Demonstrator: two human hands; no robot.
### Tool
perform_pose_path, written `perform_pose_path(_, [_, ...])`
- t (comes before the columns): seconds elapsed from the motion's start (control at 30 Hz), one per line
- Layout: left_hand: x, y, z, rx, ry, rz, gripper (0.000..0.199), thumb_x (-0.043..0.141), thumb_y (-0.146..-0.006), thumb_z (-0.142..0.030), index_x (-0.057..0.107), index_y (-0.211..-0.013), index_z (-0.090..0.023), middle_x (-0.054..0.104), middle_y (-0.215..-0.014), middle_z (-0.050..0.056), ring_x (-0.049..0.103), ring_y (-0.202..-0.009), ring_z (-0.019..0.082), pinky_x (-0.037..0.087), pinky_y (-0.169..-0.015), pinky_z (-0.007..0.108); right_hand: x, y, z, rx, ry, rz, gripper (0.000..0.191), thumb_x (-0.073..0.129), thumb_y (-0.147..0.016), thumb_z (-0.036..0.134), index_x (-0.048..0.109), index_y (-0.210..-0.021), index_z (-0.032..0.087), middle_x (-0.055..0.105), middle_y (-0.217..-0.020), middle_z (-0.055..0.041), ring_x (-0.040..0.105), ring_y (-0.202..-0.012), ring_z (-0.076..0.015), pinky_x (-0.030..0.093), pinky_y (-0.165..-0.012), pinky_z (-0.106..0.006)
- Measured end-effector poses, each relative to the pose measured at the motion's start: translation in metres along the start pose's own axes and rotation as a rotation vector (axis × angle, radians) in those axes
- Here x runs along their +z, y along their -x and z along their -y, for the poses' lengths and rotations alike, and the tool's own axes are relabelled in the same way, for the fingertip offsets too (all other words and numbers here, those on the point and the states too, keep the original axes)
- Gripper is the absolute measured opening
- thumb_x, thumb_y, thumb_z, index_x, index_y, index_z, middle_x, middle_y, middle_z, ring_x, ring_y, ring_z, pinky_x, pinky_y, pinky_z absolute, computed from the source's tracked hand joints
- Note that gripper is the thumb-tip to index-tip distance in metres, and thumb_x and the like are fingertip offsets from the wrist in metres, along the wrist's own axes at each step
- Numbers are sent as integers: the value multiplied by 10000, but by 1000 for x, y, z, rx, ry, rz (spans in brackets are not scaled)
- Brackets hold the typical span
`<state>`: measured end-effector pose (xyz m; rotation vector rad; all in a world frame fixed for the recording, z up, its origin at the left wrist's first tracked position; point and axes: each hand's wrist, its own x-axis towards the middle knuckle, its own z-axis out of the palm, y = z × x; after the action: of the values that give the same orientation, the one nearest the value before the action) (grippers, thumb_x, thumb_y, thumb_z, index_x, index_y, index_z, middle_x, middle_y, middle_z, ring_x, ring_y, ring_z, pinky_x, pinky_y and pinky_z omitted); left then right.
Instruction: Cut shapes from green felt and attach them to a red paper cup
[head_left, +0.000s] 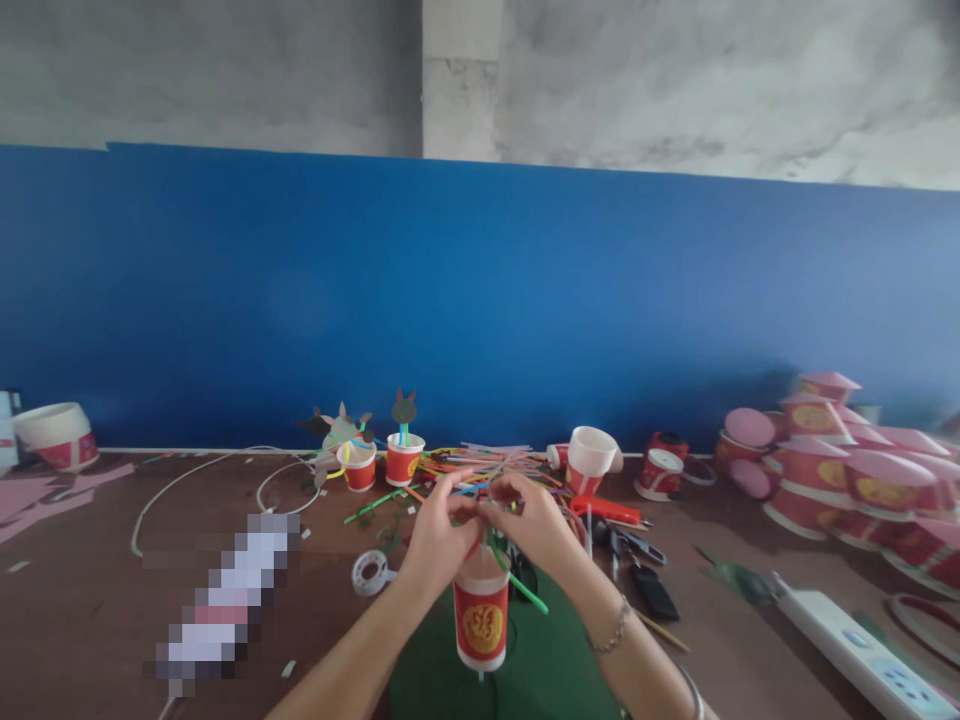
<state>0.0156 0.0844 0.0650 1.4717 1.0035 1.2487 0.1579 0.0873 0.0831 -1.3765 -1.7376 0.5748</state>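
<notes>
Both hands meet over a red paper cup (481,625) with a gold emblem and a white rim, upright above a green surface. My left hand (444,530) and my right hand (529,515) have their fingertips pinched together just above the cup's mouth. What they pinch is small and largely hidden by the fingers. A green straw (529,590) slants down to the right below my right hand, beside the cup. A short pale tip shows under the cup's base.
Behind the hands lie many coloured straws (480,462) and cups with paper animal heads (404,408). White tape (369,573) is at left. An orange tool (611,512), keys, stacked pink-topped cups (817,470) and a power strip (862,640) are at right.
</notes>
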Motion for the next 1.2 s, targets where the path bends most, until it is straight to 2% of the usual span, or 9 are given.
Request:
perform_pose_path(0.07, [1,1,-1,-14,34,9,577,553,-629,-61,423,-1185,-145,657,-695,-3,608,-658,148,455,-672,263,1,-1,-2,4,-38,50,140,608,-688,287,618,-742,158,637,-744,-38,572,-700,-171,425,-625,-258])
perform_pose_path(0.27, [6,5,-4,-42,107,27,570,587,-653,-99,406,-1191,-145,646,-669,-1,587,-612,139,439,-616,247,7,0,1,36,-38,7,89,579,-674,237,602,-657,153,602,-634,-7,516,-594,-140,380,-555,-238])
perform_pose_path(0.37, [6,5,-8,-84,180,26,595,622,-629,-104,412,-1184,-144,638,-646,-9,573,-581,131,424,-596,240,5,1,2,38,-146,12,91,591,-667,227,584,-612,154,575,-596,5,500,-586,-134,372,-556,-236])
perform_pose_path(0.47, [2,4,-14,-192,327,71,670,701,-583,-136,410,-1186,-137,639,-644,-8,575,-592,128,419,-618,240,-2,-1,1,61,-387,135,158,647,-664,289,587,-617,150,564,-594,10,487,-565,-118,365,-540,-229])
perform_pose_path(0.6, [-4,3,-19,-270,460,188,726,784,-539,-188,442,-1176,-129,637,-650,-2,563,-604,111,406,-642,233,-10,-3,-6,69,-676,295,208,716,-639,309,601,-598,140,592,-712,-13,501,-591,-102,372,-566,-227])
perform_pose_path(0.73, [-6,2,-14,-280,535,248,693,796,-542,-171,475,-1156,-139,633,-656,4,565,-609,109,389,-631,223,-11,-4,-14,69,-839,353,192,742,-630,278,623,-581,136,599,-781,-27,521,-622,-98,385,-591,-222])
perform_pose_path(0.87, [-7,2,-7,-283,616,290,672,789,-562,-163,484,-1161,-151,648,-698,28,594,-657,134,392,-654,235,-11,-3,-19,89,-894,390,182,741,-634,282,642,-592,136,601,-817,-31,539,-638,-103,407,-626,-229])
perform_pose_path(1.07, [-7,0,-13,-273,555,198,669,798,-545,-202,491,-1137,-147,637,-682,12,608,-668,155,419,-670,260,-15,0,-11,153,-846,350,193,692,-685,329,659,-694,139,606,-761,-30,532,-623,-110,408,-602,-226])
perform_pose_path(1.2, [-2,1,-15,-179,360,78,638,755,-586,-222,460,-1146,-143,629,-655,-1,591,-621,144,424,-627,249,-15,1,1,149,-652,302,244,662,-698,371,653,-743,131,592,-644,-8,510,-581,-110,384,-554,-221])
